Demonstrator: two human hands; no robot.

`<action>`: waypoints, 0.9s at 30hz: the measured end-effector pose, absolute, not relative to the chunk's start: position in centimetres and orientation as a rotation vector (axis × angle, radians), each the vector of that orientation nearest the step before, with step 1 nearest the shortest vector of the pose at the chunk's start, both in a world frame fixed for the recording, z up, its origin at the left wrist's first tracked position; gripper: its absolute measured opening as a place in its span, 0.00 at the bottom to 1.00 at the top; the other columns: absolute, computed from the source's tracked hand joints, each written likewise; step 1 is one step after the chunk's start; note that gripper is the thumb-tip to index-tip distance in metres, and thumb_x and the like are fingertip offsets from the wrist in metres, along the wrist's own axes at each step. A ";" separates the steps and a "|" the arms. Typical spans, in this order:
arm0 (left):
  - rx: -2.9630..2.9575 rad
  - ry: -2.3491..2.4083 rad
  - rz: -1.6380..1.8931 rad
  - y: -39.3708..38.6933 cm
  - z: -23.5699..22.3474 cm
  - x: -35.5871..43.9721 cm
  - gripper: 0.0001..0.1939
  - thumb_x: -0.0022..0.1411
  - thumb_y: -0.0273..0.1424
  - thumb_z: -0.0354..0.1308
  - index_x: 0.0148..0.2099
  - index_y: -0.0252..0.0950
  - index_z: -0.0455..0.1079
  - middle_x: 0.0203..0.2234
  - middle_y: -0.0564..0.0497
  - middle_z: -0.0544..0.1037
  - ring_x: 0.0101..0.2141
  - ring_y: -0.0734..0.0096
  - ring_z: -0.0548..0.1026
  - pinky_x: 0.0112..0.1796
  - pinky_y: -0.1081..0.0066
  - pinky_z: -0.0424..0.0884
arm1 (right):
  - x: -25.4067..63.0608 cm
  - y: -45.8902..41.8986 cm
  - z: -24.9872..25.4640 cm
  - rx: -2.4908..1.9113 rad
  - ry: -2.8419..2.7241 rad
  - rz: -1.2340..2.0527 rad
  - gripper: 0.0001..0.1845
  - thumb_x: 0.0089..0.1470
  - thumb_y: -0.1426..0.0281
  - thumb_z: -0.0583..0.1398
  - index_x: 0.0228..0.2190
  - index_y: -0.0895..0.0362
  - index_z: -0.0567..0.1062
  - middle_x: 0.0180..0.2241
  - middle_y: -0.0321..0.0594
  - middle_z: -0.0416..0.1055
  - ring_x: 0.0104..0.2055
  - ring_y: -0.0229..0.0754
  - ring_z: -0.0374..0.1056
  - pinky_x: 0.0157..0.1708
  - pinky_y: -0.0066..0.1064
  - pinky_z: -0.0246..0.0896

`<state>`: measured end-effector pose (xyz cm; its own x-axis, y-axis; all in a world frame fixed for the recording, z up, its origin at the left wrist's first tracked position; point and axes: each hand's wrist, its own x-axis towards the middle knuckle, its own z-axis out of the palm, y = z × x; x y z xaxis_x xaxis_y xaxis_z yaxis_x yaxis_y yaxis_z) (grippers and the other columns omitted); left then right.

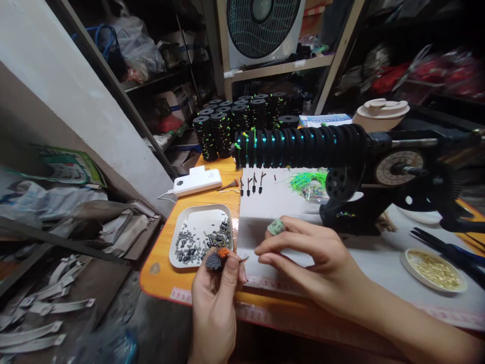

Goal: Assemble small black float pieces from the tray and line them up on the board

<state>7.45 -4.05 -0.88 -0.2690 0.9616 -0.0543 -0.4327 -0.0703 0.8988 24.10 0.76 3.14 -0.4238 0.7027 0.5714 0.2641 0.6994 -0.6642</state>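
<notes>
My left hand [217, 303] is closed around a small bundle of thin strands [215, 260], its end packed with dark, bead-like tips and an orange patch beside them. Fine strand ends stick out past my left thumb toward the right. Just right of these ends is my right hand [310, 253], its thumb and index tips brought together in a pinch. Anything between those tips is too small to make out. A green wrap [276, 227] sits on one of its fingers. Behind my left hand, a white tray [178, 215] holds many small black and grey tube-like pieces.
A black machine [401, 169] carries a long ribbed spool [299, 146] across the table. Several small black pieces [254, 183] and a green strand bundle [308, 180] lie beneath it. A white power bank [197, 182], stacked spools [240, 116] and a dish of gold bits [435, 270] stand around.
</notes>
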 end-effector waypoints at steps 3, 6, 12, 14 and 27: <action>0.758 1.102 1.599 -4.3 -1.1 7.3 0.12 0.57 0.38 0.69 0.31 0.35 0.75 0.21 0.54 0.73 0.25 0.77 0.70 0.29 0.80 0.69 | 24.0 0.8 3.3 -0.764 -2.021 0.579 0.07 0.60 0.78 0.61 0.35 0.60 0.80 0.26 0.38 0.67 0.28 0.36 0.63 0.27 0.26 0.57; 0.812 1.184 1.638 -4.5 -0.9 7.7 0.12 0.57 0.39 0.69 0.32 0.36 0.75 0.21 0.55 0.73 0.25 0.76 0.70 0.30 0.80 0.68 | 23.9 0.7 3.3 -0.764 -2.030 0.593 0.06 0.60 0.76 0.61 0.35 0.58 0.80 0.26 0.38 0.67 0.28 0.37 0.63 0.26 0.27 0.57; 0.869 1.307 1.574 -4.9 0.6 8.7 0.14 0.56 0.42 0.69 0.30 0.38 0.73 0.20 0.57 0.71 0.24 0.76 0.68 0.28 0.79 0.65 | 24.3 1.0 3.2 -0.788 -2.039 0.536 0.07 0.61 0.76 0.60 0.36 0.60 0.80 0.27 0.38 0.66 0.28 0.36 0.62 0.27 0.26 0.57; 0.918 1.340 1.552 -5.0 0.8 8.7 0.15 0.55 0.43 0.69 0.29 0.38 0.73 0.20 0.58 0.71 0.23 0.76 0.68 0.28 0.78 0.65 | 24.6 1.2 3.3 -0.750 -2.114 0.507 0.09 0.61 0.78 0.59 0.36 0.61 0.80 0.28 0.39 0.65 0.29 0.37 0.63 0.28 0.26 0.57; 1.036 1.354 1.664 -5.0 0.3 9.3 0.12 0.59 0.40 0.66 0.29 0.39 0.72 0.22 0.55 0.69 0.27 0.72 0.67 0.31 0.76 0.65 | 24.1 0.3 4.1 -0.835 -1.990 0.756 0.05 0.59 0.75 0.63 0.31 0.57 0.80 0.25 0.34 0.68 0.28 0.35 0.64 0.28 0.25 0.56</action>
